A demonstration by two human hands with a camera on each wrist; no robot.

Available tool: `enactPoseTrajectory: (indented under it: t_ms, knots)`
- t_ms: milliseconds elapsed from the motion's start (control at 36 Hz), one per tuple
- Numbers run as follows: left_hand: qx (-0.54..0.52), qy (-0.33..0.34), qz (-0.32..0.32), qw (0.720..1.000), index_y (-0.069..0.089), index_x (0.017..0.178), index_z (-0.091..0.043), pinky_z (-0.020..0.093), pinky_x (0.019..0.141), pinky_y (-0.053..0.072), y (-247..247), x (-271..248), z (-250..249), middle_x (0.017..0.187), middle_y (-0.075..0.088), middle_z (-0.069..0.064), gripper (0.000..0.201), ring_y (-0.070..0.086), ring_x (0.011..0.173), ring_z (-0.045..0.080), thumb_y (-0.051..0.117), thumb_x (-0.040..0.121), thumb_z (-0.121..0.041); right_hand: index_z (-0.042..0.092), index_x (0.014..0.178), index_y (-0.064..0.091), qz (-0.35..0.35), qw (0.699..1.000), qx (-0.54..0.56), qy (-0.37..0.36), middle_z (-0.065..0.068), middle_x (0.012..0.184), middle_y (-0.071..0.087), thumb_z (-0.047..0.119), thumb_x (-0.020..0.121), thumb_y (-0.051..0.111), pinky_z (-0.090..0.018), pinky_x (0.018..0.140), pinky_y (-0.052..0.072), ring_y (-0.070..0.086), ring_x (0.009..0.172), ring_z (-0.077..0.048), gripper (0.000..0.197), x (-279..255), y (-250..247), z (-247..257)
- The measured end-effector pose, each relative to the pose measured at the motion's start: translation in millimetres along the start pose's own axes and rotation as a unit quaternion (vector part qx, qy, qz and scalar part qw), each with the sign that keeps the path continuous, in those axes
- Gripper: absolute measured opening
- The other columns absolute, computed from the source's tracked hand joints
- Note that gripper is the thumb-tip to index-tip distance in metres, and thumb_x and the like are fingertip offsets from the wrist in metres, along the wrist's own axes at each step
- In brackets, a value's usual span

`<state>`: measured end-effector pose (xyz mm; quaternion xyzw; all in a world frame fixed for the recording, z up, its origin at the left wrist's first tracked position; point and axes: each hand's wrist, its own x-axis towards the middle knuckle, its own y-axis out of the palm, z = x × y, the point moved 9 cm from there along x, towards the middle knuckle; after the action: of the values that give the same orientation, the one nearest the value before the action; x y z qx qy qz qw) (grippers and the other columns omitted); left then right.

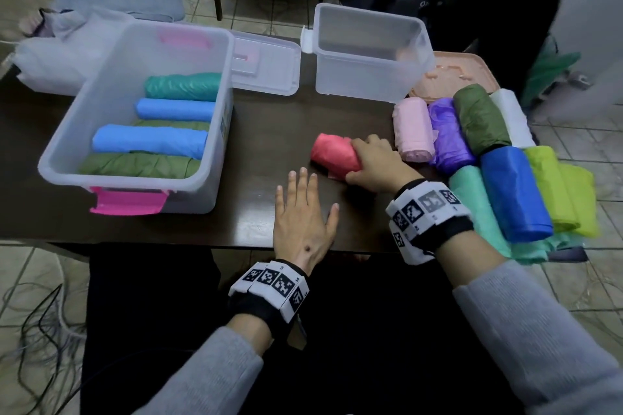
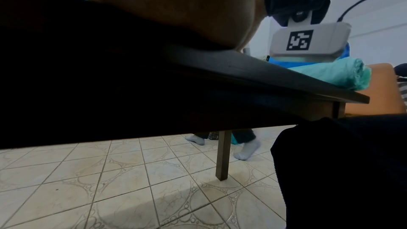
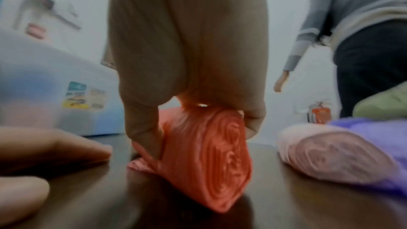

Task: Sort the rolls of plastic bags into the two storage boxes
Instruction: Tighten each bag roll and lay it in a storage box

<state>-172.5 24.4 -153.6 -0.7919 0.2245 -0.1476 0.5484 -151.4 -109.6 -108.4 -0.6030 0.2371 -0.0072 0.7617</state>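
Note:
My right hand [image 1: 374, 163] grips a red roll of plastic bags [image 1: 332, 153] that lies on the dark table [image 1: 269, 118]; in the right wrist view thumb and fingers [image 3: 145, 128] clasp the red roll [image 3: 211, 147]. My left hand [image 1: 303, 212] lies flat on the table, fingers straight, holding nothing. The large clear box [image 1: 135, 44] on the left holds teal, blue and green rolls [image 1: 155, 140]. The smaller clear box [image 1: 367, 54] at the back is empty. Pink [image 1: 413, 130], purple [image 1: 448, 135], olive, blue [image 1: 512, 192] and lime rolls lie at the right.
A clear lid [image 1: 266, 64] lies between the boxes and a peach lid [image 1: 462, 74] behind the pile. A mint roll [image 2: 334, 74] overhangs the table's front right edge. Another person [image 3: 352, 41] stands beyond the table. Cables [image 1: 43, 323] lie on the tiled floor.

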Motion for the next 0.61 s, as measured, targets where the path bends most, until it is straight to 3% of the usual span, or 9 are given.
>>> enactPoseTrajectory:
  t_ms: [167,278,333,389,417,472,528,583,611]
  knots:
    - [-0.023,-0.003,0.004,1.000,0.017,0.150,-0.011,0.034,0.116,-0.008,-3,-1,-1,0.159,0.008,0.007,0.067,-0.002,0.147,0.020,0.019,0.095,-0.050,0.008,0.131,0.042,0.001,0.999,0.037,0.016,-0.019,0.125,0.045,0.033,0.082,0.061,-0.038,0.098,0.039,0.044,0.116,-0.036,0.058,1,-1,-6]
    - [-0.197,-0.023,-0.064,0.978,0.033,0.144,-0.010,0.033,0.118,0.007,-17,4,9,0.154,0.025,0.007,0.053,0.016,0.145,0.020,0.043,0.097,-0.033,0.006,0.096,0.056,-0.010,0.981,0.190,0.027,-0.008,0.087,0.058,0.021,0.085,0.061,-0.021,0.057,0.041,0.054,0.075,-0.021,0.019,0,-6,-6]
    - [-0.335,-0.056,-0.135,0.931,0.042,0.137,-0.008,0.027,0.112,0.025,-33,3,20,0.142,0.042,0.007,0.044,0.036,0.133,0.020,0.047,0.097,-0.024,0.007,0.092,0.058,0.017,0.931,0.361,0.053,-0.003,0.074,0.059,0.013,0.086,0.061,-0.016,0.053,0.043,0.055,0.064,-0.014,0.009,-1,4,-7]
    - [-0.416,-0.109,-0.143,0.891,0.045,0.132,-0.010,0.016,0.098,0.037,-38,5,29,0.123,0.049,-0.002,0.038,0.051,0.113,0.015,0.046,0.097,-0.025,0.005,0.094,0.059,0.040,0.852,0.515,0.082,-0.002,0.068,0.062,0.007,0.087,0.059,-0.019,0.051,0.047,0.060,0.057,-0.011,0.008,-4,13,-3]
    - [-0.455,-0.139,-0.118,0.872,0.047,0.128,-0.013,0.017,0.094,0.043,-34,9,31,0.116,0.052,-0.004,0.036,0.055,0.105,0.015,0.045,0.097,-0.031,0.006,0.093,0.058,0.051,0.815,0.570,0.091,-0.001,0.064,0.063,0.005,0.088,0.058,-0.017,0.047,0.046,0.061,0.051,-0.009,0.005,-7,16,0]
    - [-0.536,-0.197,-0.049,0.820,0.052,0.110,-0.017,0.036,0.088,0.052,-21,19,29,0.109,0.062,0.001,0.037,0.063,0.097,0.021,0.041,0.094,-0.049,0.006,0.093,0.056,0.069,0.762,0.636,0.101,-0.003,0.065,0.063,0.005,0.089,0.057,-0.017,0.044,0.047,0.061,0.046,-0.008,0.005,-12,18,8]
    - [-0.623,-0.262,0.025,0.737,0.055,0.101,-0.016,0.039,0.073,0.055,-10,24,24,0.106,0.065,0.008,0.045,0.065,0.097,0.025,0.036,0.094,-0.056,0.004,0.100,0.055,0.092,0.729,0.670,0.105,-0.008,0.076,0.061,0.009,0.090,0.055,-0.022,0.050,0.049,0.061,0.054,-0.013,0.011,-15,21,14]
    - [-0.691,-0.293,0.071,0.657,0.052,0.117,-0.007,0.031,0.059,0.054,-10,27,16,0.114,0.062,0.013,0.050,0.064,0.099,0.027,0.041,0.095,-0.051,0.003,0.113,0.053,0.119,0.703,0.694,0.100,-0.012,0.089,0.061,0.014,0.091,0.053,-0.029,0.065,0.052,0.061,0.072,-0.019,0.024,-18,24,19]
    - [-0.707,-0.296,0.084,0.636,0.049,0.124,-0.003,0.029,0.053,0.054,-13,29,13,0.118,0.061,0.016,0.052,0.064,0.095,0.026,0.047,0.095,-0.046,0.004,0.118,0.052,0.125,0.701,0.695,0.097,-0.013,0.093,0.061,0.016,0.091,0.051,-0.029,0.070,0.051,0.061,0.076,-0.020,0.029,-19,24,20]
